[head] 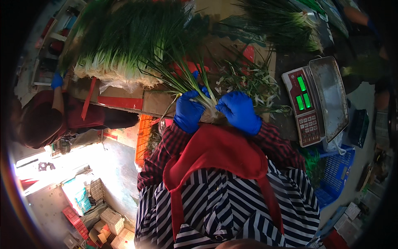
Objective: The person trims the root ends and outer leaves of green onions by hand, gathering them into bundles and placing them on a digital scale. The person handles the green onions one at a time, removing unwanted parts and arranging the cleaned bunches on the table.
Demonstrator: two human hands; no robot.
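My left hand (188, 111), in a blue glove, grips a small bunch of green onions (203, 93) near its white stems. The fingers of my right hand (238, 112), gloved in blue too, are pinched at the root end of the same bunch. Beyond them a large heap of green onions (121, 59) lies with its roots towards me. Stripped, wilted leaves (258, 82) are piled to the right of the bunch. Farther right stands a digital scale (301, 109) with a metal pan (329, 96).
More green onions (301, 28) lie at the back right. An orange crate (143, 140) stands below the work surface on the left, a blue crate (337, 177) on the right. Another person (43, 115), with a blue-gloved hand at the heap, is at the left.
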